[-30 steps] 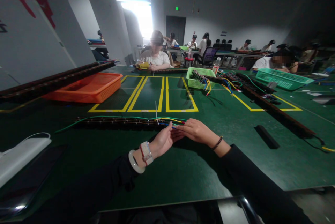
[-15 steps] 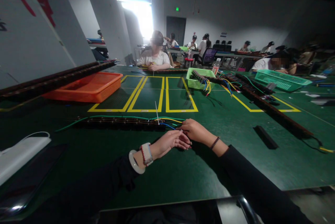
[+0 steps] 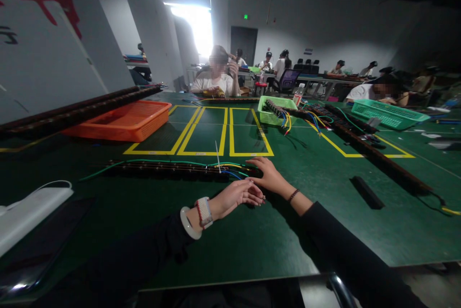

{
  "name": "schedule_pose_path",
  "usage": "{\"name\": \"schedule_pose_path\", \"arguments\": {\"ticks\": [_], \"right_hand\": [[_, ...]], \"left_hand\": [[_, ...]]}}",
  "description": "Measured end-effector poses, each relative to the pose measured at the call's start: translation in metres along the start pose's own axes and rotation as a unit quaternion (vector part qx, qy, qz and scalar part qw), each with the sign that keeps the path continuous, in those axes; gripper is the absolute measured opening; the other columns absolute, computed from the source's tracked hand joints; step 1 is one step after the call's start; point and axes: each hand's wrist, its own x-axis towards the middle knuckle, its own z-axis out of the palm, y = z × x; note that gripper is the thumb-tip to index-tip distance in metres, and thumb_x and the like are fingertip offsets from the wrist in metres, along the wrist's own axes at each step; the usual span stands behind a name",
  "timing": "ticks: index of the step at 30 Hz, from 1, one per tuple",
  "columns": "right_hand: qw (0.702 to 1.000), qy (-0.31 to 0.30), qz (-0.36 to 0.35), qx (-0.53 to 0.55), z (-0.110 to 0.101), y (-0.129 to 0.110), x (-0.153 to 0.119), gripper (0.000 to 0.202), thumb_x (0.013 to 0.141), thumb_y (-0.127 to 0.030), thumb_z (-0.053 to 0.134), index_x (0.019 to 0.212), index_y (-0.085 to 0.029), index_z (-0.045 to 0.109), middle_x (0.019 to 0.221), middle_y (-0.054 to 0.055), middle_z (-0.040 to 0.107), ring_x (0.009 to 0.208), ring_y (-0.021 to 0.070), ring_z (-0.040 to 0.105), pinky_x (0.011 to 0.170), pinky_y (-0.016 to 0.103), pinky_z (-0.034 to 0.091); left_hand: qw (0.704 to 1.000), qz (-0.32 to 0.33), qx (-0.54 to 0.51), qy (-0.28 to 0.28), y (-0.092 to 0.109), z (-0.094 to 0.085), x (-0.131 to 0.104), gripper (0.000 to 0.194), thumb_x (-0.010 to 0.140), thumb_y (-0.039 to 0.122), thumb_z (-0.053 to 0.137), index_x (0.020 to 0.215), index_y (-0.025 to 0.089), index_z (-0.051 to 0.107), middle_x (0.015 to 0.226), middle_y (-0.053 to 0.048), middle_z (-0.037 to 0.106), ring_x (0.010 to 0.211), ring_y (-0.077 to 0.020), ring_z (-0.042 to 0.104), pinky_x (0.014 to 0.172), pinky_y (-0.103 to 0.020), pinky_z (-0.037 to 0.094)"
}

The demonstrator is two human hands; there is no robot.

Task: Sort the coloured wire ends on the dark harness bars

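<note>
A long dark strip [image 3: 169, 169] lies across the green table, with green, yellow and blue wires at its right end. A pale cable tie [image 3: 218, 157] sticks up from it. My left hand [image 3: 239, 196] rests palm partly up just below the wire ends, its fingers loosely spread and nothing visible in them. Beside it, my right hand [image 3: 268, 176] reaches over the right end of the strip, thumb and fingers apart, near the green wire. What lies under its palm is hidden.
An orange basket [image 3: 144, 123] and a slanting dark strip are at the left, a white device [image 3: 32, 214] nearer. Green baskets [image 3: 277, 102] [image 3: 389, 113], wired strips and a short black piece [image 3: 366, 192] lie right. People sit across the table.
The fingers of my right hand have spread from a closed grip at the wires. My left hand has barely moved. The person opposite has raised a hand to the head.
</note>
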Motion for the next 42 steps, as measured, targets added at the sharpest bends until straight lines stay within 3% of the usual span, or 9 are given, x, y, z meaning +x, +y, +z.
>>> {"name": "schedule_pose_path", "arguments": {"ticks": [3, 6, 14, 17, 26, 31, 36, 39, 42], "right_hand": [[0.998, -0.054, 0.024, -0.015, 0.005, 0.005, 0.004, 0.055, 0.076, -0.038, 0.067, 0.126, -0.02, 0.051, 0.121, 0.01, 0.055, 0.111, 0.025, 0.047, 0.094, 0.041, 0.034], [0.995, -0.085, 0.043, -0.026, 0.007, 0.006, 0.009, 0.054, 0.075, -0.041, 0.068, 0.124, -0.021, 0.054, 0.11, 0.01, 0.06, 0.105, 0.0255, 0.049, 0.091, 0.041, 0.034], [0.975, -0.17, 0.109, 0.096, 0.007, -0.002, 0.018, 0.021, 0.079, -0.027, 0.059, 0.094, -0.013, 0.065, 0.084, 0.005, 0.062, 0.073, 0.0154, 0.055, 0.064, 0.025, 0.041], [0.972, -0.179, 0.117, 0.099, 0.006, -0.005, 0.018, 0.017, 0.078, -0.026, 0.058, 0.087, -0.012, 0.063, 0.078, 0.003, 0.062, 0.069, 0.0151, 0.055, 0.06, 0.024, 0.039], [0.961, -0.205, 0.117, 0.143, 0.0, -0.013, 0.014, 0.035, 0.074, -0.025, 0.059, 0.106, -0.01, 0.058, 0.101, 0.009, 0.063, 0.085, 0.0189, 0.058, 0.071, 0.027, 0.044], [0.949, -0.234, 0.107, 0.184, -0.002, -0.019, 0.013, 0.018, 0.077, -0.017, 0.051, 0.087, -0.013, 0.065, 0.078, 0.001, 0.066, 0.068, 0.0134, 0.056, 0.06, 0.022, 0.04], [0.982, -0.158, 0.095, 0.043, 0.0, -0.028, 0.009, 0.016, 0.075, -0.01, 0.049, 0.072, -0.013, 0.065, 0.066, 0.001, 0.061, 0.061, 0.0109, 0.05, 0.055, 0.021, 0.032], [0.99, -0.107, 0.042, -0.087, 0.003, -0.039, 0.006, 0.017, 0.078, -0.011, 0.051, 0.069, -0.015, 0.064, 0.067, 0.003, 0.061, 0.067, 0.0134, 0.049, 0.06, 0.024, 0.031], [0.976, -0.086, -0.04, -0.197, 0.004, -0.051, 0.004, 0.015, 0.082, -0.014, 0.054, 0.07, -0.015, 0.063, 0.069, 0.004, 0.062, 0.07, 0.0163, 0.048, 0.066, 0.029, 0.031]], "left_hand": [[1.0, 0.002, 0.001, -0.003, 0.0, 0.001, 0.001, 0.032, 0.083, 0.037, 0.055, 0.09, 0.007, 0.064, 0.093, -0.019, 0.067, 0.085, -0.0238, 0.064, 0.082, -0.037, 0.044], [1.0, 0.005, 0.002, -0.005, -0.001, 0.0, 0.002, 0.033, 0.082, 0.038, 0.056, 0.089, 0.006, 0.062, 0.093, -0.019, 0.067, 0.083, -0.0227, 0.064, 0.08, -0.036, 0.045], [1.0, 0.001, 0.015, -0.009, -0.003, -0.003, 0.005, 0.03, 0.085, 0.034, 0.049, 0.085, 0.007, 0.063, 0.089, -0.017, 0.067, 0.079, -0.0206, 0.065, 0.077, -0.033, 0.047], [1.0, 0.006, 0.017, -0.014, -0.004, -0.003, 0.005, 0.032, 0.085, 0.035, 0.049, 0.086, 0.008, 0.064, 0.09, -0.017, 0.067, 0.08, -0.0205, 0.065, 0.077, -0.033, 0.048], [0.998, 0.003, 0.052, -0.032, 0.001, 0.002, 0.0, 0.037, 0.086, 0.04, 0.046, 0.084, 0.008, 0.065, 0.093, -0.019, 0.067, 0.078, -0.0213, 0.066, 0.075, -0.034, 0.049], [0.999, -0.037, 0.029, 0.018, 0.007, 0.008, -0.002, 0.04, 0.087, 0.04, 0.043, 0.081, 0.006, 0.063, 0.088, -0.02, 0.068, 0.077, -0.0216, 0.066, 0.077, -0.034, 0.049], [0.991, -0.098, -0.076, 0.054, 0.006, 0.011, -0.003, 0.043, 0.09, 0.042, 0.038, 0.082, 0.007, 0.06, 0.085, -0.018, 0.067, 0.08, -0.0204, 0.065, 0.084, -0.036, 0.046], [0.982, -0.077, -0.153, 0.077, 0.003, 0.011, -0.003, 0.034, 0.09, 0.04, 0.042, 0.088, 0.009, 0.058, 0.087, -0.015, 0.067, 0.084, -0.019, 0.064, 0.088, -0.036, 0.045], [0.968, -0.027, -0.221, 0.118, 0.0, 0.01, -0.001, 0.023, 0.09, 0.032, 0.045, 0.087, 0.013, 0.057, 0.089, -0.011, 0.066, 0.088, -0.0175, 0.062, 0.088, -0.035, 0.045]]}}
